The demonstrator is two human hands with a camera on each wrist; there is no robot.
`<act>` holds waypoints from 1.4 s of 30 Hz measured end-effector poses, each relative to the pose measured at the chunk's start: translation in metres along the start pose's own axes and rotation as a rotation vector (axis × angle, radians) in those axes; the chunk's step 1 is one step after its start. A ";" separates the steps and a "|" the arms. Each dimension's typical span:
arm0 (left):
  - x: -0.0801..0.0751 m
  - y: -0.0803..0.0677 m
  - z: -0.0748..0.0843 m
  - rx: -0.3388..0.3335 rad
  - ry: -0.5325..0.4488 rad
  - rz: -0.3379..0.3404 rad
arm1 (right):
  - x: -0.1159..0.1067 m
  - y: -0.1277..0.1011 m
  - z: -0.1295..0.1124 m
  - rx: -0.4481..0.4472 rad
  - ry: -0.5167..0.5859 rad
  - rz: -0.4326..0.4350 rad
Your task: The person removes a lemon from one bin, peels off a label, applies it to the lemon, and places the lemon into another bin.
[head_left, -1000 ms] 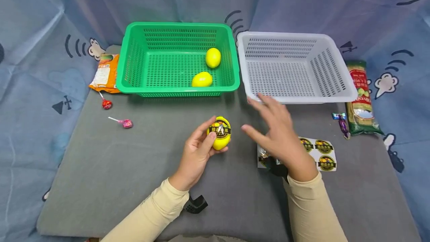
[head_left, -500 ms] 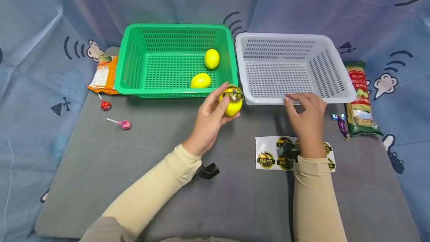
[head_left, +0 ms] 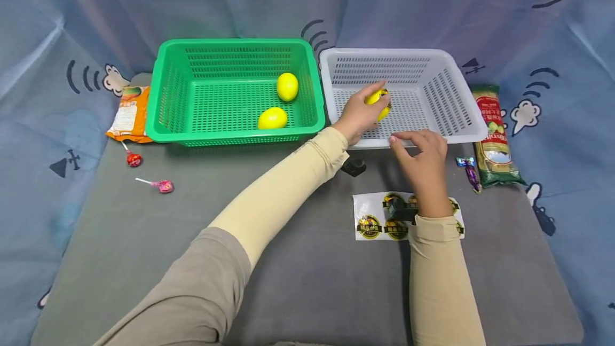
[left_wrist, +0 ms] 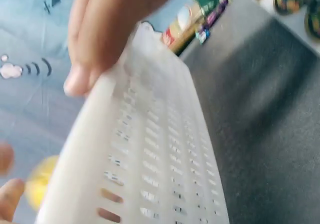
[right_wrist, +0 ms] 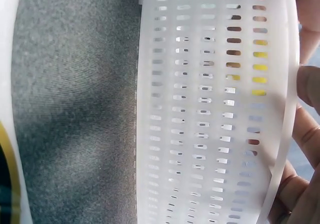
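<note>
My left hand (head_left: pixel 357 115) reaches into the white basket (head_left: pixel 461 133) and holds a yellow lemon (head_left: pixel 383 113) between thumb and fingers. A round dark label shows on the lemon's upper side. In the left wrist view the lemon (left_wrist: pixel 41 185) is blurred beyond the basket's rim. My right hand (head_left: pixel 423 162) holds the front rim of the same basket, with its fingers bent over the edge. The right wrist view shows the perforated basket wall (right_wrist: pixel 200 104) close up, with fingers (right_wrist: pixel 297 184) at its rim. Two more lemons (head_left: pixel 287 87) lie in the green basket (head_left: pixel 235 137).
A sheet of round labels (head_left: pixel 369 227) lies under my right wrist. Two lollipops (head_left: pixel 165 186) and an orange bag (head_left: pixel 131 113) are at the left. A red and green packet (head_left: pixel 495 138) and wrapped candies (head_left: pixel 472 175) lie right of the white basket.
My left hand has carried the labelled lemon forward and right, from over the table into the white basket. My right hand has moved from near the label sheet to the basket's front rim.
</note>
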State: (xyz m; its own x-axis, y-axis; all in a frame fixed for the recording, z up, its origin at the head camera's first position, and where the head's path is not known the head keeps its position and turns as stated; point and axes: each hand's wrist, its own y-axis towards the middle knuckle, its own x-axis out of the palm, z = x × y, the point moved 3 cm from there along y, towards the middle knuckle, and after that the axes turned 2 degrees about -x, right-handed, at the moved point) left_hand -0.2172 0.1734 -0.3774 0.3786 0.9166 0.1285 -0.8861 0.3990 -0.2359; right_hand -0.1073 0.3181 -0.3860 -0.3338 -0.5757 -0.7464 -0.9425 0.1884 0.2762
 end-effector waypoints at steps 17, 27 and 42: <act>-0.042 -0.086 0.000 0.367 0.045 -0.027 | 0.002 0.003 0.000 -0.008 0.028 -0.003; -0.115 -0.184 -0.077 0.152 -0.113 0.162 | 0.004 0.004 -0.028 0.015 0.020 -0.010; -0.150 -0.203 -0.104 0.171 -0.198 0.265 | 0.120 0.003 -0.156 -0.130 -0.008 -0.182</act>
State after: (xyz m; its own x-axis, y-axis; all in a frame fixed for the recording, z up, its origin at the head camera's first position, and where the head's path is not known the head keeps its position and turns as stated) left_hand -0.0662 -0.0427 -0.4488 0.0860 0.9585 0.2720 -0.9847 0.1233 -0.1233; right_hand -0.1471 0.1257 -0.3801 -0.1593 -0.5847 -0.7955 -0.9771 -0.0220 0.2118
